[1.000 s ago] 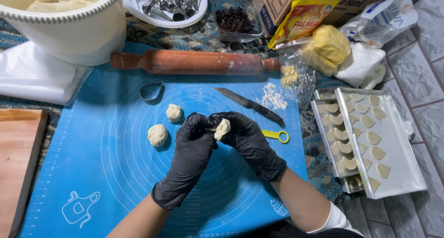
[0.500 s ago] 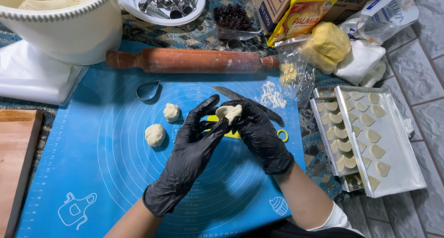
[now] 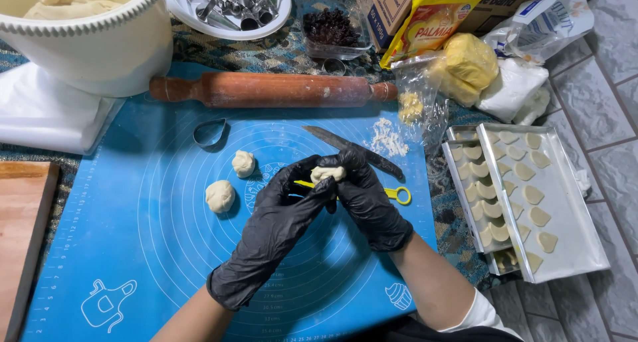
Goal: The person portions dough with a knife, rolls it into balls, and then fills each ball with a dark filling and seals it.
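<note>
Head view, looking down on a blue baking mat (image 3: 133, 262).

Left hand (image 3: 282, 212), black glove: fingers curled, tips pinching the near side of a small dough piece (image 3: 327, 173). Right hand (image 3: 365, 196), black glove: fingers curled over the same dough piece from the far side. Both hands are pressed together around it, held above the centre of the mat.

Yellow tool (image 3: 397, 195): lies on the mat beneath the hands, its ring end showing just right of the right hand.

Knife (image 3: 355, 151): lies on the mat just beyond the hands, dark blade angled.

Two dough balls (image 3: 220, 196) and (image 3: 243, 163): rest on the mat left of the hands, near each other, not touching.

Teardrop metal cutter (image 3: 209, 133): on the mat, beyond the dough balls.

Wooden rolling pin (image 3: 266, 89): lies across the far edge of the mat.

Metal tray (image 3: 571, 216): right of the mat, holding rows of shaped pale dough pieces.

White bowl (image 3: 93, 43): far left, dough inside.

White plate (image 3: 193, 13): far centre, holding metal cutters.

Yellow dough lump (image 3: 470, 60): far right, in clear plastic.

Wooden board (image 3: 23, 229): left edge.
</note>
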